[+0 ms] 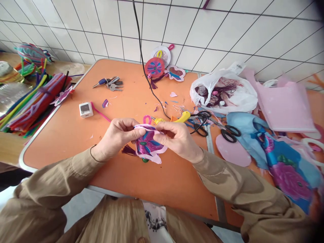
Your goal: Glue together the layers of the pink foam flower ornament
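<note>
1. White tiles with dark lines cover the wall point(83, 20) behind an orange table point(174, 182), which has a pale rim.
2. Over the table, both hands grasp a purple and blue ornament point(144, 135), set here as the landmark for every other place.
3. Pinching the left edge of the ornament, the left hand point(118, 136) has its thumb pressed flat on the front.
4. On the right edge, the right hand point(178, 138) grips the ornament between thumb and bent fingers.
5. Pale pink edging point(153, 157) skirts the bottom of the ornament, with a corner jutting out; a pink loop point(147, 119) stands at its top, a green bead point(145, 160) shows just below it, and a dark tassel point(128, 150) sticks out to its left.
6. Left of the ornament and farther back are a white charger point(86, 110) and a bunch of keys point(115, 84); well beyond these to the left, coloured pipe cleaners point(42, 101) lie in a heap.
7. Straight back from the ornament, near the wall, are a red disc point(155, 67), a white disc point(164, 54) and a cloud-shaped piece point(176, 73).
8. Just behind the ornament, to its right, is a yellow-handled tool point(183, 117); farther right lie black-handled scissors point(234, 130).
9. Farther back and right of the ornament sits a white plastic bag point(244, 101) with dark tassels point(215, 92) in it.
10. Well to the right of the ornament are a pink oval point(233, 153), blue cloth point(243, 126) and a flowered cloth point(293, 179).
</note>
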Tool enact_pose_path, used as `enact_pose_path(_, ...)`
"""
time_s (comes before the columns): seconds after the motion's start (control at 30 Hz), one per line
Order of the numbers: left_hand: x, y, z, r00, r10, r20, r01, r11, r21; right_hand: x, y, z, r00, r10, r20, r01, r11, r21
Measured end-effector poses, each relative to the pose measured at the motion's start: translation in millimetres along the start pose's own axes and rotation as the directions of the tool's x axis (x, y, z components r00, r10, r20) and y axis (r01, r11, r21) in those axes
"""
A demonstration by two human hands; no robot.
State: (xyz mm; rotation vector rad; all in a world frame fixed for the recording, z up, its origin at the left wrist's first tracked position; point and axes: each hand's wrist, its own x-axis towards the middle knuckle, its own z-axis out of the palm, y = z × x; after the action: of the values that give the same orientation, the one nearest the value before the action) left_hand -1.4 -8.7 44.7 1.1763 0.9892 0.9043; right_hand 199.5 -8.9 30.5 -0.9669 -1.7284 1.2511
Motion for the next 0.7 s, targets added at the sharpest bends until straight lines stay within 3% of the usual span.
enact_pose_path(0.17,-0.4,-1.3,0.8,1.0,-0.001,-0.003,0.001,1.0,-0.008,0.5,0.9,1.9,0.999,0.04,0.015,-0.041,0.995,0.094)
enact_pose_path(0.23,0.2,-2.2,0.4,1.0,0.014,-0.014,-0.014,1.0,-0.007,-0.6,1.5,3.3,0.998,0.031,-0.048,-0.025,0.992,0.127)
enact_pose_path(0.37,0.6,-1.1,1.7,0.999,0.027,-0.036,-0.027,0.999,0.019,-3.1,-0.4,5.1,0.976,-0.12,-0.182,0.117,0.993,-0.029)
enact_pose_path(0.47,-0.5,0.7,3.0,0.999,0.03,-0.043,-0.028,0.999,0.037,-3.2,-3.1,5.1,0.969,-0.2,-0.147,0.183,0.976,-0.123)
enact_pose_path(0.7,-2.3,1.4,3.0,0.999,0.042,-0.031,-0.041,0.999,0.033,-1.6,-4.6,4.2,0.972,-0.201,-0.124,0.186,0.975,-0.124)
